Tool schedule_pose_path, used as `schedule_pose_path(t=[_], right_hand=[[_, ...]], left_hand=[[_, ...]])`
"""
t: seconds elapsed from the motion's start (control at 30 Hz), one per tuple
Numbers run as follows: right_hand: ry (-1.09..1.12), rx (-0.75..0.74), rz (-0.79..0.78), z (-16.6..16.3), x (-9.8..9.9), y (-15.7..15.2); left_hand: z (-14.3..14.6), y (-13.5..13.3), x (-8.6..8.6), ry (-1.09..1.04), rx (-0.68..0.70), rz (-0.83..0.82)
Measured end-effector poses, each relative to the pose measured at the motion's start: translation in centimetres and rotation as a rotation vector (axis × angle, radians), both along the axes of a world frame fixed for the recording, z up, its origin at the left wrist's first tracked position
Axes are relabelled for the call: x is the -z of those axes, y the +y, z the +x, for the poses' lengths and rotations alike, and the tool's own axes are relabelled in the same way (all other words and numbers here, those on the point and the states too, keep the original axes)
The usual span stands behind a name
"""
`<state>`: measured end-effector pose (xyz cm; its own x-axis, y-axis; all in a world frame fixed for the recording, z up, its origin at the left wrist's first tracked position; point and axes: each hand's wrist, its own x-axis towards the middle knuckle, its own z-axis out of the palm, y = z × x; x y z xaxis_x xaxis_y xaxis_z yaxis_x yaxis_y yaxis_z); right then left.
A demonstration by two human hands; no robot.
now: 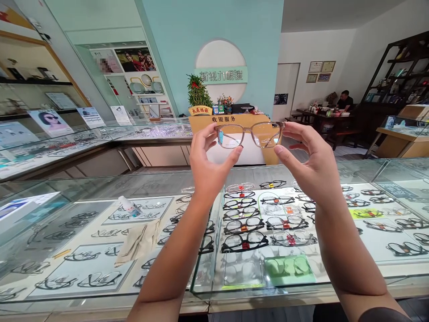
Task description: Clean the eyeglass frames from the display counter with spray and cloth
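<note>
A pair of eyeglasses (248, 129) with a brownish translucent frame is held up at arm's length above the glass display case. My left hand (212, 158) pinches its left side between thumb and fingers. On the other side, my right hand (306, 156) grips the right end of the frame near the hinge, thumb below and fingers above. The counter behind shows through the lenses. Below, a beige cleaning cloth (136, 241) lies crumpled on the glass top to the left of my left forearm. A white spray bottle (130, 206) lies tilted just beyond the cloth.
Rows of glasses (244, 241) fill the glass display case (204, 293) beneath my arms. Another glass counter (150, 134) runs along the left and back. A wooden cashier desk (201, 127) with a potted plant (197, 94) stands ahead. A person (345, 101) sits at a far table.
</note>
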<state>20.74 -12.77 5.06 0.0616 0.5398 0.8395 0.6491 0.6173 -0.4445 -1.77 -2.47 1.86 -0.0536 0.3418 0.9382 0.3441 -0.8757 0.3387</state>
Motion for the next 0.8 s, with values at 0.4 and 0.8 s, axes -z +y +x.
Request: schedule_pose_path(t=[0.4, 0.8], right_hand=[[0.213, -0.062, 0.029, -0.1, 0.1, 1.2], [0.357, -0.202, 0.176, -0.4, 0.4, 1.6]], left_hand=[[0.6, 0.1, 0.0, 0.004, -0.071, 0.194], [0.3, 1.2, -0.3, -0.032, 0.133, 0.302]])
